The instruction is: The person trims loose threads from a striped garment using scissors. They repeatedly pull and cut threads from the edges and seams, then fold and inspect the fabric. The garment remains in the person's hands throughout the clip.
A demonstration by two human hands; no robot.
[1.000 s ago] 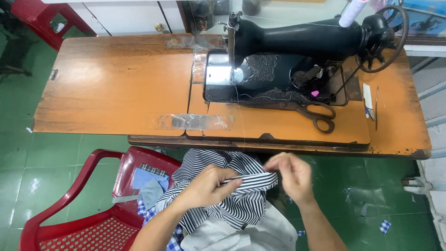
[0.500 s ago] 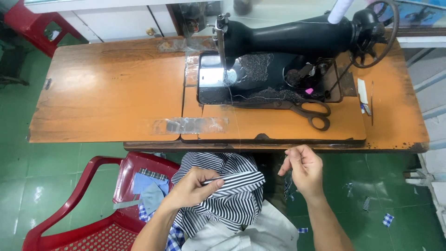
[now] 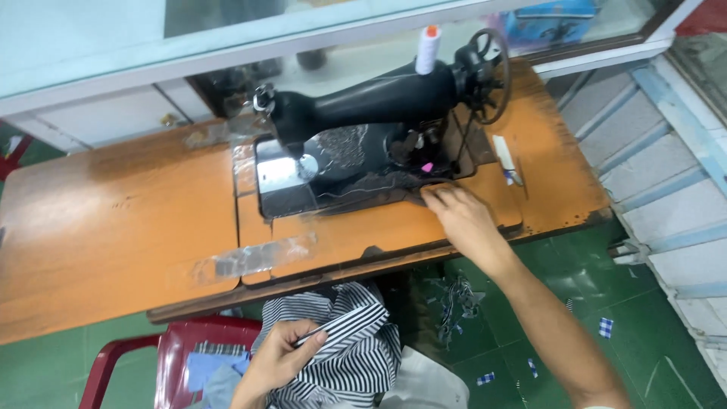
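My left hand (image 3: 280,360) is low in the view, pinching a fold of black-and-white striped cloth (image 3: 356,341) that lies bunched in my lap. My right hand (image 3: 462,220) is stretched out onto the wooden sewing table (image 3: 113,220). Its fingers lie at the front right corner of the black sewing machine (image 3: 379,98) base. They cover the spot where the scissors lay; only a dark tip shows by the fingertips. Whether the fingers grip anything is hidden.
A white thread spool (image 3: 428,49) stands on the machine beside its handwheel (image 3: 488,64). A red plastic chair (image 3: 170,352) with cloth pieces on it is at my left. Fabric scraps (image 3: 454,303) litter the green floor. A small white tool (image 3: 506,159) lies on the table's right end.
My right hand let go of the striped cloth and reached up onto the table beside the machine. My left hand keeps the cloth. The view swung to the right.
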